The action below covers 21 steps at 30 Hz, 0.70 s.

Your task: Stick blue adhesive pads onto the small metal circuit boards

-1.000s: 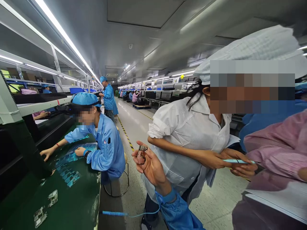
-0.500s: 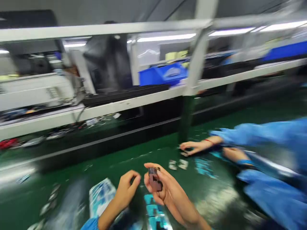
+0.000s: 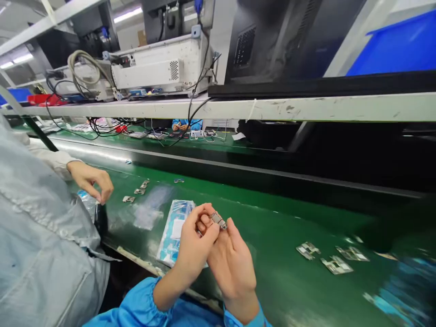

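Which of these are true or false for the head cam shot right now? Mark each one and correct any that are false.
1. The left hand and right hand hold a small metal part above the green bench. True.
2. The person's sleeves are white. False: the sleeve is blue.
3. The co-worker's hand at the left wears a glove. False: the co-worker's hand is bare.
4. More metal parts lie on the bench right of the hands. True.
5. No cables run from the white box on the shelf. False: cables run from the white box.
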Each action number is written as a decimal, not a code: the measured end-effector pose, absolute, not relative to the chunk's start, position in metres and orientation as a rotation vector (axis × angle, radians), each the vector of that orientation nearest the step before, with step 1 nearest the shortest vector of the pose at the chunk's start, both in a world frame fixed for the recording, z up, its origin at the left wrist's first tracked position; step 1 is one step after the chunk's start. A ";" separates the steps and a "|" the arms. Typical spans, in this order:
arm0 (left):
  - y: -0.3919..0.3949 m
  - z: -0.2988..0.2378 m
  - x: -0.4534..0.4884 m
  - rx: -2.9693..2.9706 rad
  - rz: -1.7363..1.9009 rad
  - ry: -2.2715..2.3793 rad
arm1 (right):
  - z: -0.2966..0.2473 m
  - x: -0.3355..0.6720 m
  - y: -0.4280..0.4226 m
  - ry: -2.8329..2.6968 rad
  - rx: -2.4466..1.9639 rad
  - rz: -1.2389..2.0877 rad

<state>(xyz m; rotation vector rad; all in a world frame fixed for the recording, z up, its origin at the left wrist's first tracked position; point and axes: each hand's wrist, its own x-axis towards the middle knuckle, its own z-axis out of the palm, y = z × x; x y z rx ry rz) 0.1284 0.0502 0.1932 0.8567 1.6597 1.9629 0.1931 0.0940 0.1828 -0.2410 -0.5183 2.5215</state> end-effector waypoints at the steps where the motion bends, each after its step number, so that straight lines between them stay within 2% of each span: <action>1: 0.050 0.193 0.129 0.866 1.966 1.654 | 0.180 0.195 0.092 -0.515 -0.273 2.521; 16: 0.053 0.196 0.130 0.793 1.764 1.411 | 0.176 0.206 0.087 -0.391 -0.371 2.408; 21: 0.054 0.179 0.125 0.665 1.803 1.430 | 0.178 0.207 0.092 -0.232 -0.157 2.540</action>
